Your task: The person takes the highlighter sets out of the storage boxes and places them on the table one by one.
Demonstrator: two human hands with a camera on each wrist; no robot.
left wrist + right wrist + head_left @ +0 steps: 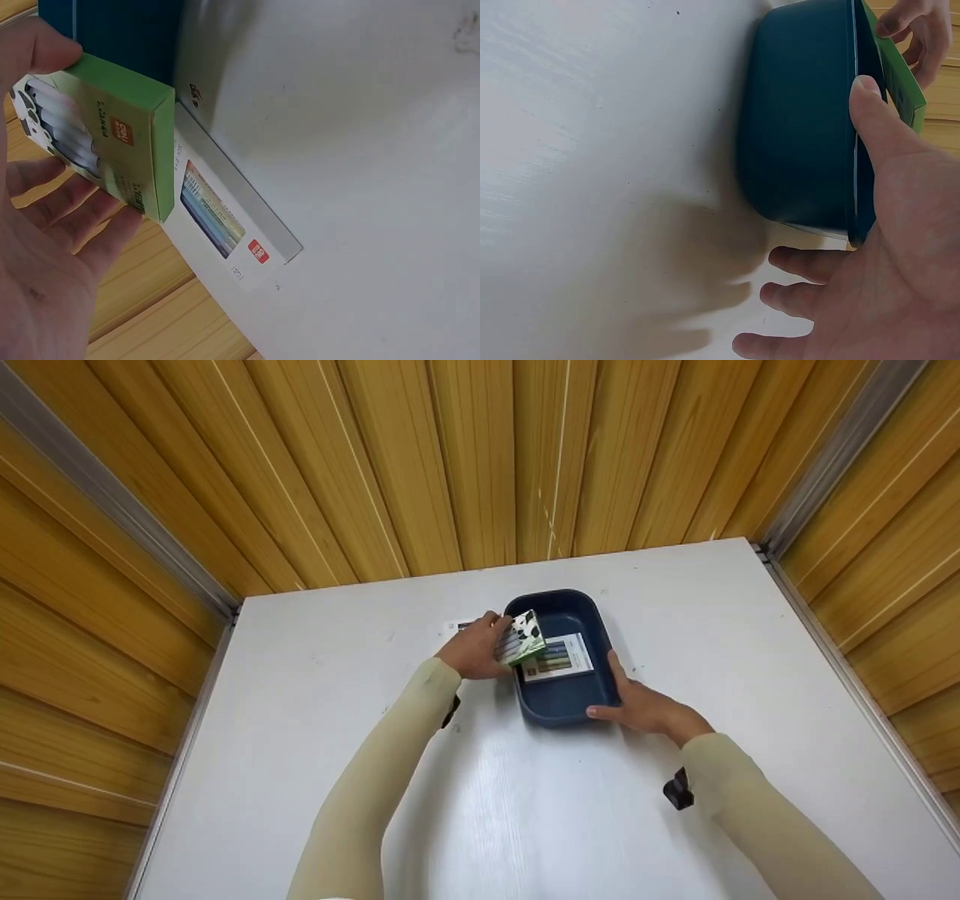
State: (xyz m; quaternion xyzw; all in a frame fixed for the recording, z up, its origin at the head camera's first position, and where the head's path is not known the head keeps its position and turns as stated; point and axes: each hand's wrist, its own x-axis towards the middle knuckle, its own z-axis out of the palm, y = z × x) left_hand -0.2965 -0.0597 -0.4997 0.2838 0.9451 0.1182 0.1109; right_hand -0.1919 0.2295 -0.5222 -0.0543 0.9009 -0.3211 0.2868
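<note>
Fingers of the left hand (474, 649) are pinched around a green panda-printed box of sticks (525, 639), thumb set against one side and the others spread along the opposite side. Beneath and beside that hand, a white windowed box of coloured sticks (214, 210) is left lying on the surface (315, 705), to the left of the tray and towards the far edge. The panda box is held tilted over the left rim of the dark blue tray (562, 701); whether the rim is touched cannot be told. Inside the tray, a second white windowed box (556, 662) has already been laid flat. At the right, the tray's near right corner is touched by the right hand (645, 705), its thumb on the rim, its other fingers spread.

The work is judged to be partway along: one box is in, one is not yet released, one remains outside. Three boxes are counted, two white and one green, with one tray; the sticks cannot be reliably counted.
</note>
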